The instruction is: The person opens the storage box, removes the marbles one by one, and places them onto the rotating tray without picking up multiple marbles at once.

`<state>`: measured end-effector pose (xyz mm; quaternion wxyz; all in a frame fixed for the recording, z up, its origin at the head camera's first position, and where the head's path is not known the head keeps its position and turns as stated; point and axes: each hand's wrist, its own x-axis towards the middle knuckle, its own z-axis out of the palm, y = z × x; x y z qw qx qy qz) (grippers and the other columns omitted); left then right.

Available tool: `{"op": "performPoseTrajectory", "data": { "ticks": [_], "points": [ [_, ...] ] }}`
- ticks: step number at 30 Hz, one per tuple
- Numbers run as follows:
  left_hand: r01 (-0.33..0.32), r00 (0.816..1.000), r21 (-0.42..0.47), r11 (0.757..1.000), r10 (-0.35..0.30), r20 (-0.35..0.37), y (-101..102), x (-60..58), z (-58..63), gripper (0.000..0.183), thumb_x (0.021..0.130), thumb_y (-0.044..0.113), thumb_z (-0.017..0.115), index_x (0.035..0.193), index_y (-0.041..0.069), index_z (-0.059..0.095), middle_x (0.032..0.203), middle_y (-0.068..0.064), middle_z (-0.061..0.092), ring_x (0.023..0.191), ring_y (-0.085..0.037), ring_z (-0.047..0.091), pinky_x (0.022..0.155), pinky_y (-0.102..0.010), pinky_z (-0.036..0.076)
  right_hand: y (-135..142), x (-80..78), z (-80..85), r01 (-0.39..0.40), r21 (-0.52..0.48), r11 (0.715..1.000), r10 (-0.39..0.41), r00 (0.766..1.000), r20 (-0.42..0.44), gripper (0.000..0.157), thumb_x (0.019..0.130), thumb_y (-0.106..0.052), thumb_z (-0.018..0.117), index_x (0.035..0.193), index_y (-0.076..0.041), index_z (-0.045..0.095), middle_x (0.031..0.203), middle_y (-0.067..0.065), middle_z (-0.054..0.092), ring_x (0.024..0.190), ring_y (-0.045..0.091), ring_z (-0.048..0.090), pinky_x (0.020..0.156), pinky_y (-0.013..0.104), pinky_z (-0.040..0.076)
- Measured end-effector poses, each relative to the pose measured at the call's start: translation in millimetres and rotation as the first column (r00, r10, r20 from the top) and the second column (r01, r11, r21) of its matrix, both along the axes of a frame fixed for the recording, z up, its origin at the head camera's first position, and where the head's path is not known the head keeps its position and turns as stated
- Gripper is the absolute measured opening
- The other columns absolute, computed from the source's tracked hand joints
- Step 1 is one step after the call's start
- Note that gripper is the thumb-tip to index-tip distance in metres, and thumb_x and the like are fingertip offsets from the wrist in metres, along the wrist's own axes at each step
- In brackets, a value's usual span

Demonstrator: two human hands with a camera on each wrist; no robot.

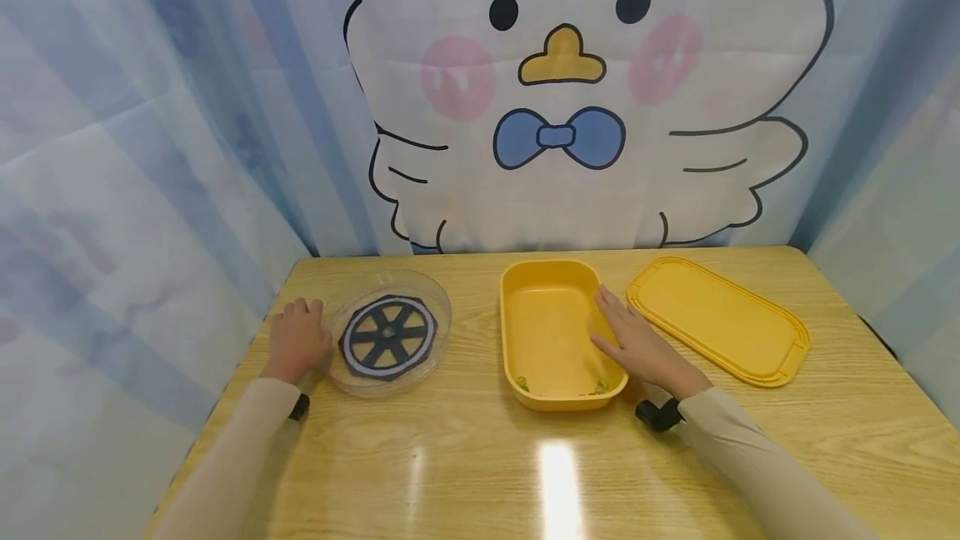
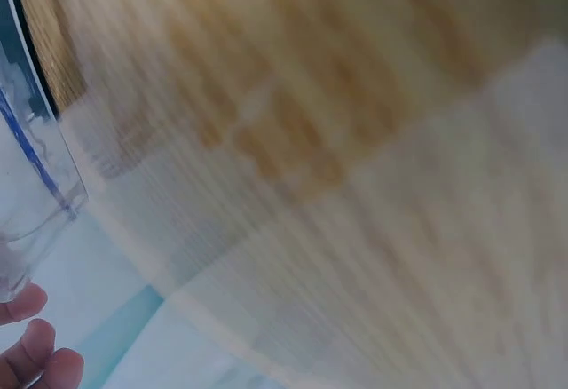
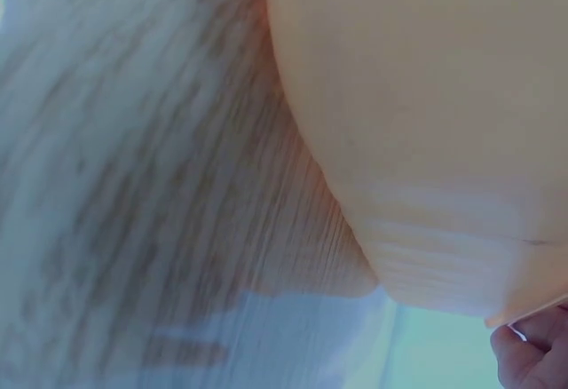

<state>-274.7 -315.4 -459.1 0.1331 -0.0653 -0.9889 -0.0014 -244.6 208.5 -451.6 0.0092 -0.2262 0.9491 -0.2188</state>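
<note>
Left hand (image 1: 297, 338): at clear dish's (image 1: 373, 387) nine o'clock, fingers loosely curled; grip unclear
Right hand (image 1: 639, 343): fingers wide, over tub's (image 1: 553, 330) three o'clock rim, apparently steadying

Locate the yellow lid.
In the head view, the yellow lid lies on the right side of the wooden table, right of the yellow container.
</note>
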Motion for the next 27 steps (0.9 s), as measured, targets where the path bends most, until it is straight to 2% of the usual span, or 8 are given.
{"op": "performPoseTrajectory", "data": {
  "ticks": [9, 13, 17, 21, 24, 27],
  "points": [
    [-0.016, 1.0, -0.019, 1.0, 0.016, -0.005, 5, 2.9, 2.6, 0.033, 0.085, 0.012, 0.051, 0.112, -0.006, 0.05, 0.098, -0.028, 0.052, 0.087, -0.043, 0.052, 0.075, -0.055, 0.043, 1, -1.2, 0.9, -0.017, 0.006, 1.0, 0.017, 1.0, -0.004, 0.071, 0.097, -0.032, 0.046, 0.148, 0.006, 0.014, 0.156, 0.023, 0.007, 0.143, 0.041, 0.014, 0.112, 0.06, 0.012],
    [-0.008, 1.0, -0.013, 1.0, 0.008, -0.01, 5, 2.9, 1.8, 0.031, 0.084, 0.011, 0.051, 0.11, -0.006, 0.05, 0.095, -0.028, 0.051, 0.084, -0.042, 0.051, 0.073, -0.054, 0.042, 2, -3.7, 8.4, -0.037, 0.048, 0.998, 0.037, 0.999, 0.003, 0.07, 0.097, -0.03, 0.047, 0.147, 0.007, 0.014, 0.155, 0.026, 0.008, 0.142, 0.044, 0.013, 0.111, 0.062, 0.011],
    [-0.004, 1.0, -0.005, 1.0, 0.004, 0.001, 5, 3.5, 1.6, 0.031, 0.084, 0.012, 0.051, 0.11, -0.005, 0.05, 0.095, -0.028, 0.05, 0.084, -0.042, 0.05, 0.074, -0.054, 0.041, 0, -6.0, 28.5, -0.064, 0.105, 0.992, 0.063, 0.998, 0.018, 0.071, 0.097, -0.033, 0.048, 0.147, 0.007, 0.016, 0.155, 0.026, 0.01, 0.143, 0.043, 0.012, 0.111, 0.061, 0.008],
    [-0.011, 1.0, 0.008, 1.0, 0.011, 0.015, 5, 3.5, 1.9, 0.033, 0.084, 0.012, 0.051, 0.113, -0.005, 0.05, 0.097, -0.028, 0.05, 0.086, -0.042, 0.05, 0.075, -0.055, 0.041, -8, -8.8, 57.3, -0.122, 0.147, 0.982, 0.118, 0.992, 0.034, 0.071, 0.096, -0.034, 0.049, 0.146, 0.006, 0.019, 0.154, 0.025, 0.017, 0.143, 0.04, 0.016, 0.113, 0.057, 0.009],
    [-0.015, 1.0, 0.013, 1.0, 0.014, 0.017, 5, 3.5, 2.2, 0.033, 0.084, 0.012, 0.051, 0.113, -0.005, 0.05, 0.096, -0.028, 0.05, 0.085, -0.042, 0.05, 0.074, -0.055, 0.04, -19, -11.5, 76.2, -0.185, 0.155, 0.97, 0.182, 0.983, 0.037, 0.067, 0.094, -0.033, 0.054, 0.144, 0.005, 0.03, 0.149, 0.024, 0.032, 0.138, 0.04, 0.03, 0.112, 0.055, 0.021],
    [-0.018, 1.0, 0.012, 1.0, 0.018, 0.018, 4, 3.2, 2.3, 0.032, 0.084, 0.012, 0.051, 0.111, -0.005, 0.05, 0.096, -0.028, 0.05, 0.085, -0.042, 0.05, 0.074, -0.054, 0.04, -35, -15.7, 86.4, -0.262, 0.16, 0.952, 0.257, 0.965, 0.052, 0.058, 0.091, -0.032, 0.059, 0.137, 0.0, 0.045, 0.138, 0.018, 0.049, 0.128, 0.037, 0.046, 0.105, 0.051, 0.036]
  ]
}}
